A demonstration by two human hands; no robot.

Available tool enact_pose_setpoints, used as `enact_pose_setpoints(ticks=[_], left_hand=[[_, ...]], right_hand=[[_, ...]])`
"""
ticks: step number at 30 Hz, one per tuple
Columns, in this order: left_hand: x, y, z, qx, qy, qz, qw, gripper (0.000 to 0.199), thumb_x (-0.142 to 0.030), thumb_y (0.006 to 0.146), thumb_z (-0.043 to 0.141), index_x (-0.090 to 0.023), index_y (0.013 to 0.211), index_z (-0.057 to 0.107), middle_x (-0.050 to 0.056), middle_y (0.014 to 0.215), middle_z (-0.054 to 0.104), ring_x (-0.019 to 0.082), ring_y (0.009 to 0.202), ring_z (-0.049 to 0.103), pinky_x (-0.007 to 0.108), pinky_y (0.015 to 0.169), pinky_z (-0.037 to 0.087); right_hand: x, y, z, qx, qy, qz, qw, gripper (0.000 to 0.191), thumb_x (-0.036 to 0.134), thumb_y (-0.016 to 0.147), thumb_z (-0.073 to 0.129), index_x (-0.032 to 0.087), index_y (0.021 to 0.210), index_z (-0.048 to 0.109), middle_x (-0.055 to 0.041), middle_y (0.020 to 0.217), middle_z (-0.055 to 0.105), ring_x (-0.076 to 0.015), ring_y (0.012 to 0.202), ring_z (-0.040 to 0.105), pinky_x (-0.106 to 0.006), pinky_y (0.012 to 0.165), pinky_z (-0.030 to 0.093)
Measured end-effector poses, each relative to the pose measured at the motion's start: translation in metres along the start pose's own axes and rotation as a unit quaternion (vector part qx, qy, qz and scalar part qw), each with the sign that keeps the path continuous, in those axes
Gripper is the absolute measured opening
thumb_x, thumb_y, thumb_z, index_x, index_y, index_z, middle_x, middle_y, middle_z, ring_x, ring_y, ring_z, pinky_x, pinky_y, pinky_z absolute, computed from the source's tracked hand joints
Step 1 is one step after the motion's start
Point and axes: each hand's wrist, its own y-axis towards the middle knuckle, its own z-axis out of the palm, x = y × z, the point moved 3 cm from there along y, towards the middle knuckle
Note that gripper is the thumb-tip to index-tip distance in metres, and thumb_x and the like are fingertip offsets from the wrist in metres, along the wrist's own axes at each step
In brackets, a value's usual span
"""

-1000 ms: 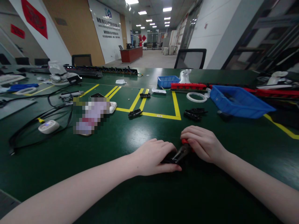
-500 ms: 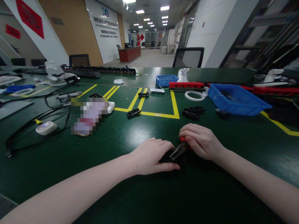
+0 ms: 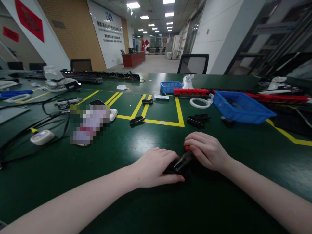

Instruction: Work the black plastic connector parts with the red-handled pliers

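Note:
My left hand is closed round a small black part on the green table, its thumb along the near side. My right hand grips the red handles of a pair of pliers. The dark jaws point left and down and lie at the black part; whether they bite on it I cannot tell. Beyond my right hand lie more black parts. Two single black parts, one nearer and one farther, rest on the yellow tape lines.
A blue bin stands at the right, with a white ring beside it and a smaller blue bin farther back. To the left lie a blurred-out phone, a white device and black cables.
The whole view has shifted slightly, so the table items sit a little further left and lower. Both hands keep their holds, with the pliers still at the black part.

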Motion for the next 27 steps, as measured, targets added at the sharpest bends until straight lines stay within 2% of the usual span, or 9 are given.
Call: enact_pose_setpoints(ticks=[11, 27], left_hand=[[-0.0005, -0.0001, -0.0006, -0.001, -0.012, 0.002, 1.000, 0.035, -0.052, 0.096, 0.064, -0.019, 0.106, 0.059, 0.003, 0.095, 0.069, 0.023, 0.085, 0.067, 0.034, 0.073, 0.045], [-0.0022, 0.0000, -0.0009, 0.003, -0.013, -0.007, 1.000, 0.034, -0.050, 0.096, 0.065, -0.018, 0.106, 0.060, 0.004, 0.096, 0.070, 0.024, 0.087, 0.067, 0.035, 0.076, 0.046]], right_hand=[[0.0014, 0.0007, -0.0005, 0.000, -0.014, -0.009, 1.000, 0.021, 0.018, 0.099, 0.039, 0.020, 0.090, 0.058, -0.0060, 0.083, 0.066, -0.0184, 0.077, 0.060, -0.033, 0.069, 0.046], [0.0046, 0.0043, -0.0003, 0.043, -0.021, 0.006, 0.999, 0.027, 0.018, 0.100, 0.037, 0.020, 0.083, 0.057, -0.0057, 0.079, 0.065, -0.0176, 0.073, 0.059, -0.033, 0.066, 0.043]])
